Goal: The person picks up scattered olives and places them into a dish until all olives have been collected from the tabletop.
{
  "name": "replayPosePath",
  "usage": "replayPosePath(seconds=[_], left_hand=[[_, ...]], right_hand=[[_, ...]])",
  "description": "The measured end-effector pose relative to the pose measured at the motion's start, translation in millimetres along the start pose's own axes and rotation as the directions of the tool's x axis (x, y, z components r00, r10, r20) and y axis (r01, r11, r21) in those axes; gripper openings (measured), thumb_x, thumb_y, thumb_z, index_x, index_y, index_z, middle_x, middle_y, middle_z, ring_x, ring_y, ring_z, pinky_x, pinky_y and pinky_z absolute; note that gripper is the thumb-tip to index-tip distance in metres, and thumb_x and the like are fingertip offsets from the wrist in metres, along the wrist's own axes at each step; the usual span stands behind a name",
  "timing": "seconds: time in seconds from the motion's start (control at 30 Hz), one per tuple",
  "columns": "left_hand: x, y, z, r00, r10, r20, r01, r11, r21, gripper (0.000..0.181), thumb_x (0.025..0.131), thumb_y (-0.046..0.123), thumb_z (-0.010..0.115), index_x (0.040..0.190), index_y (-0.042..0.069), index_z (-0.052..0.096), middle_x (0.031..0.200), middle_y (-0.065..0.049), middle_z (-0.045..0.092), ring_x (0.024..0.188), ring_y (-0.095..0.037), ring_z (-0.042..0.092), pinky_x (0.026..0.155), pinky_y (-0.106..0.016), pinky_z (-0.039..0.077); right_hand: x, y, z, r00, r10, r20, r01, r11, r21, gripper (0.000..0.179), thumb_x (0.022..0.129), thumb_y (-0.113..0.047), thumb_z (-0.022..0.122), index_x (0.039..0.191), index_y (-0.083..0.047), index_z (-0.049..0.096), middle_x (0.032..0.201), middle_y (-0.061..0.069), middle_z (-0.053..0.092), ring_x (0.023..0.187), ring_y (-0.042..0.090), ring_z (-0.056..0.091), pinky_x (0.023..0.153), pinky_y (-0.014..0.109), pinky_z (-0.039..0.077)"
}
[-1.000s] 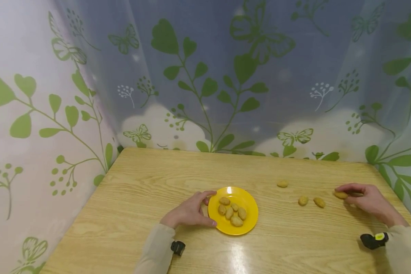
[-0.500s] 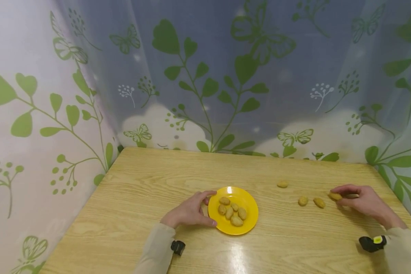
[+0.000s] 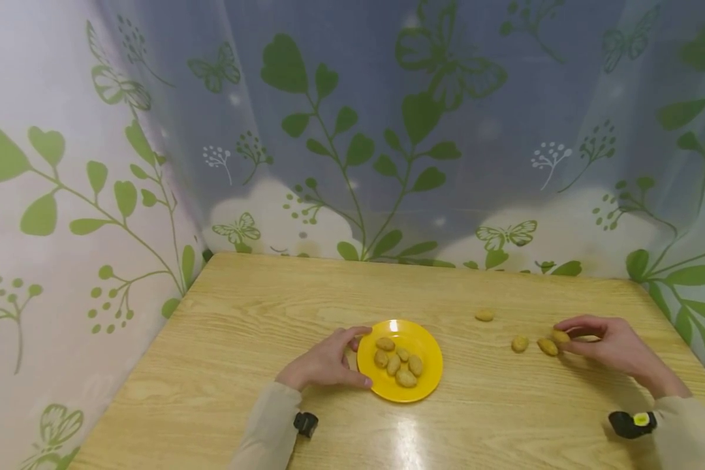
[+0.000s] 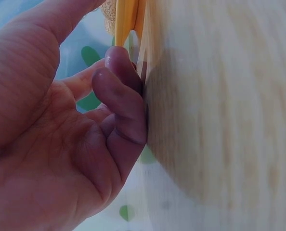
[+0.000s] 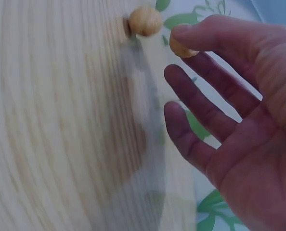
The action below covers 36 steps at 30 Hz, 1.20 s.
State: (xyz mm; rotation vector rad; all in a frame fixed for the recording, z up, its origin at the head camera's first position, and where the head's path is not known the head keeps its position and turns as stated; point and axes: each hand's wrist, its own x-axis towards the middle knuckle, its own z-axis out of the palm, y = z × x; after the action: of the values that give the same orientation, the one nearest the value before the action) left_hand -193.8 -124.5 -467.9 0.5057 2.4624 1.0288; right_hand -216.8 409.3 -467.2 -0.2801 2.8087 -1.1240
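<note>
At the plate's left side, my left hand (image 3: 329, 360) holds the rim between a spread thumb and forefinger. The yellow plate (image 3: 431, 375) lies flat and carries several tan, oval, nut-like pieces (image 3: 406, 378). In the left wrist view, the other fingers (image 4: 121, 96) curl beside the plate's edge (image 4: 126, 19). My right hand (image 3: 608, 343) pinches one nut-like piece (image 5: 181, 47) between thumb and forefinger, its remaining fingers loosely extended. In the head view that piece is right beside another one (image 3: 547, 346) on the table; whether they touch I cannot tell.
Two more nut-like pieces lie on the wood-grain table (image 3: 258, 294), one near (image 3: 519, 344) and one farther back (image 3: 484, 315). A curtain (image 3: 352, 130) printed with leaves and butterflies borders the table's back and sides. Each wrist wears a black camera (image 3: 305, 424).
My right hand has moved left with the pinched nut-like piece, from the right part of the table to beside another piece. The left hand and plate stay practically still.
</note>
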Motion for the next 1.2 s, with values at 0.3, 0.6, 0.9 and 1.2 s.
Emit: replayPosePath(seconds=[0.3,0.6,0.9,1.2], left_hand=[[0.9,-0.3,-0.1,1.0,0.008,-0.003,-0.008,1.0,0.005,0.094,0.078,0.037,0.089,0.156,0.022,0.039,0.123,-0.005,0.051,0.08,-0.013,0.053,0.072,-0.025,0.045],[-0.2,2.1,-0.3,1.0,0.004,0.004,-0.004,1.0,-0.018,0.093,0.079,0.035,0.089,0.156,0.021,0.04,0.122,-0.006,0.051,0.078,-0.013,0.054,0.071,-0.025,0.046],[-0.2,0.4,0.4,1.0,0.0,-0.002,0.0,1.0,-0.017,0.093,0.079,0.034,0.089,0.156,0.021,0.039,0.123,-0.007,0.051,0.078,-0.014,0.054,0.071,-0.025,0.046],[-0.1,1.3,0.8,1.0,0.003,-0.003,-0.003,1.0,-0.014,0.093,0.079,0.034,0.089,0.156,0.021,0.04,0.123,-0.007,0.051,0.079,-0.014,0.054,0.071,-0.025,0.046]], right_hand=[[-3.1,-28.7,13.4,0.993,-0.108,-0.04,0.113,0.98,0.165,0.035,0.091,-0.01,0.077,0.123,0.003,0.069,0.107,-0.029,0.068,0.094,-0.007,0.069,0.07,0.025,0.06],[-5.3,-51.3,25.8,0.978,-0.178,-0.111,0.196,0.963,0.184,0.032,0.09,-0.006,0.077,0.12,0.003,0.07,0.107,-0.024,0.069,0.094,-0.006,0.069,0.07,0.026,0.06],[-5.6,-70.0,38.3,0.951,-0.261,-0.167,0.288,0.942,0.171,0.028,0.088,-0.001,0.077,0.116,0.002,0.072,0.106,-0.019,0.071,0.092,-0.003,0.07,0.071,0.021,0.059],[-4.9,-76.2,51.3,0.941,-0.295,-0.168,0.324,0.927,0.189,0.028,0.086,0.002,0.079,0.114,0.0,0.073,0.104,-0.014,0.071,0.09,0.0,0.071,0.072,0.022,0.059]])
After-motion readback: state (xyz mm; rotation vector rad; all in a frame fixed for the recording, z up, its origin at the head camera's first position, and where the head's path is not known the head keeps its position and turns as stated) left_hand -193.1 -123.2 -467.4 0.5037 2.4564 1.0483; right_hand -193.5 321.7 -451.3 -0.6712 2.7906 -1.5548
